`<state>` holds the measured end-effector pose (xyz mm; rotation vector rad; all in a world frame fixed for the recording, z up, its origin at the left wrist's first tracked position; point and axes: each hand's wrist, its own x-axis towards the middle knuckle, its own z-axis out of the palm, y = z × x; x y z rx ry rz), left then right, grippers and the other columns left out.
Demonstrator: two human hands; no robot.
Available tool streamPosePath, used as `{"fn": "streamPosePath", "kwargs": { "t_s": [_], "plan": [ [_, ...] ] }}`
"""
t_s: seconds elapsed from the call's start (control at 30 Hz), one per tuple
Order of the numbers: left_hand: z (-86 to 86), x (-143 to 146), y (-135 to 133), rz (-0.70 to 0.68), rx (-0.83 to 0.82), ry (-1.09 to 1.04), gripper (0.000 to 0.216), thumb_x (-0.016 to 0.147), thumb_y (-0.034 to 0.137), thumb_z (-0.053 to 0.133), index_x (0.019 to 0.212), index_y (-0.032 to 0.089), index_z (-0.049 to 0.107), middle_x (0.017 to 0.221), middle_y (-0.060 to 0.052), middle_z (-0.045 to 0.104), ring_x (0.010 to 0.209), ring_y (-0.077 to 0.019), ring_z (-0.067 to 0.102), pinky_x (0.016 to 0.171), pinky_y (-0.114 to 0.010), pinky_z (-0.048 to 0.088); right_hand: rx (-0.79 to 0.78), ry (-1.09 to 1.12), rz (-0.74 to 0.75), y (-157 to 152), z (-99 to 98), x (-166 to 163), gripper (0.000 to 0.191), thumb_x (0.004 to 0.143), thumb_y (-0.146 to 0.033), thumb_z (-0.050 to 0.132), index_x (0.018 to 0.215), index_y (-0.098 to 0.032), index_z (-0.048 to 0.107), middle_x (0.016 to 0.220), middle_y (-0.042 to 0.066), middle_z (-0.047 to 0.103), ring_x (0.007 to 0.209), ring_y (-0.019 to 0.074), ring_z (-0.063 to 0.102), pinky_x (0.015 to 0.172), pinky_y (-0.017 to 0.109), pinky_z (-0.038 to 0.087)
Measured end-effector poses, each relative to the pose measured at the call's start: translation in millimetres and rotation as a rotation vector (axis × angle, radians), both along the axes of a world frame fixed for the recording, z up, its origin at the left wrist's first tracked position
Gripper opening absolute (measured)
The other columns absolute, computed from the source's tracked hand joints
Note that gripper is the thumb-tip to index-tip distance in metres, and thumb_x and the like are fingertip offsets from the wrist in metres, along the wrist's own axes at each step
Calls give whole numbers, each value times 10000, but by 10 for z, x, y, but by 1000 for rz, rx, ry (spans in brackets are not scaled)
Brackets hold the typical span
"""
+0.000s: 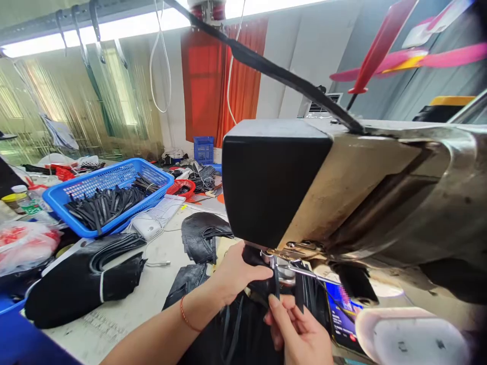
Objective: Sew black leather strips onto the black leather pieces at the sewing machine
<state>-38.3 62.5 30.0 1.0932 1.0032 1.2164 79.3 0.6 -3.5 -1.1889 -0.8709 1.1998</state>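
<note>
A sewing machine [277, 187] looms over my hands, its needle area partly hidden behind the head. My left hand [234, 276], with a red cord bracelet at the wrist, grips a black leather piece [255, 258] at the machine's foot. The thumb lies across the material and the other fingers are mostly hidden. Just below and to the right, my right hand [300, 332] pinches a thin black strip [276, 281] between thumb and fingers. More black pieces [232, 324] hang beneath my hands. Cut black leather parts [203, 233] lie on the table left of the machine.
A blue basket [152, 170] of black strips stands at the left. Nearer is a tied stack of black leather pieces [76, 289]. A white cable [158, 263] crosses the table. On the right are a lit phone [342, 317] and a white oval device [414, 337].
</note>
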Motion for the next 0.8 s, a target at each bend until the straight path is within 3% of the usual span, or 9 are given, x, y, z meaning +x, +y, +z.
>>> {"fn": "streamPosePath", "kwargs": {
  "t_s": [0.13,0.2,0.33,0.53,0.8],
  "plan": [
    [29,-64,26,-90,-72,117,308,585,125,713,887,145,653,790,0,654,647,-119,581,519,-209,428,39,17,-1,84,36,-41,467,645,-578,802,615,-151,614,484,-22,524,404,52,380,396,162,296],
    [63,-97,27,-144,-98,156,321,572,121,701,888,144,647,761,13,644,568,-98,553,471,-202,409,47,21,1,108,33,-41,462,661,-574,792,615,-150,615,497,-20,530,413,53,380,403,165,294],
    [114,-121,24,-168,-87,178,237,582,115,660,817,136,639,701,23,636,508,-79,549,467,-194,412,48,-28,35,158,-2,-15,478,656,-605,779,622,-147,644,533,6,572,422,69,412,406,186,320],
    [112,-70,21,-95,-46,132,205,579,103,638,780,144,630,716,31,615,487,-56,508,457,-187,389,59,-59,21,209,-35,-11,489,670,-627,753,629,-146,671,533,15,574,428,85,438,413,200,345],
    [53,-50,191,-51,-27,127,63,561,131,614,575,151,556,546,43,516,505,-76,429,484,-210,336,27,-56,-47,38,-16,45,441,681,-594,763,741,-162,705,569,3,608,460,91,476,463,195,403]
  ]
}}
